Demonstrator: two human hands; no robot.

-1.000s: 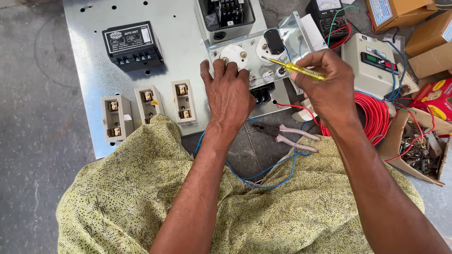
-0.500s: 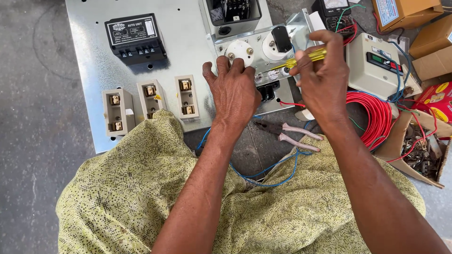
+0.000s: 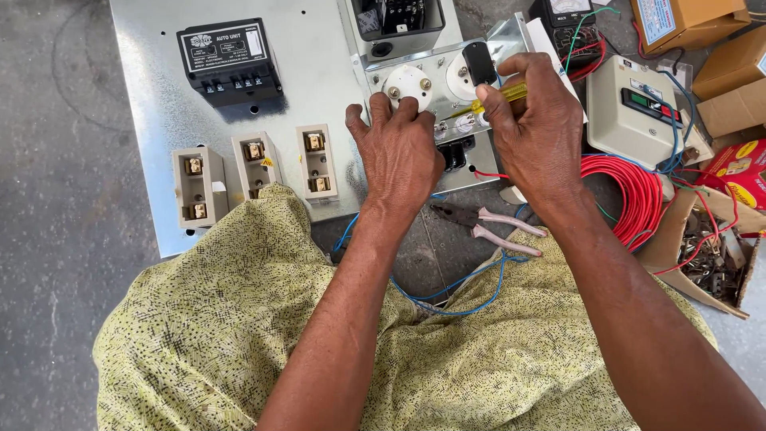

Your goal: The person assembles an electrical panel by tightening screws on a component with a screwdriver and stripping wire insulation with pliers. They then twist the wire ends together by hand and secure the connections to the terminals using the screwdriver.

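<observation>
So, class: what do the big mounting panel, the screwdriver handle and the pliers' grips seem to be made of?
Mounting panel: likely galvanised sheet steel, with a dull silver, mottled sheen and drilled holes.
Screwdriver handle, in the right hand: probably clear plastic, translucent yellow and glossy.
Pliers' grips: seemingly pale rubber or plastic sleeves, matte, over dark metal.

Electrical workshop: concrete floor (image 3: 56, 199), metal panel (image 3: 319, 88) with fuse holders (image 3: 255, 160), red wire coil (image 3: 630, 191), pliers (image 3: 487, 223).

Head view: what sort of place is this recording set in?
Probably an informal electrical workshop, working on a bare concrete floor. A metal panel carries fuse holders and a black control unit; a red wire coil and pliers lie nearby.
</observation>
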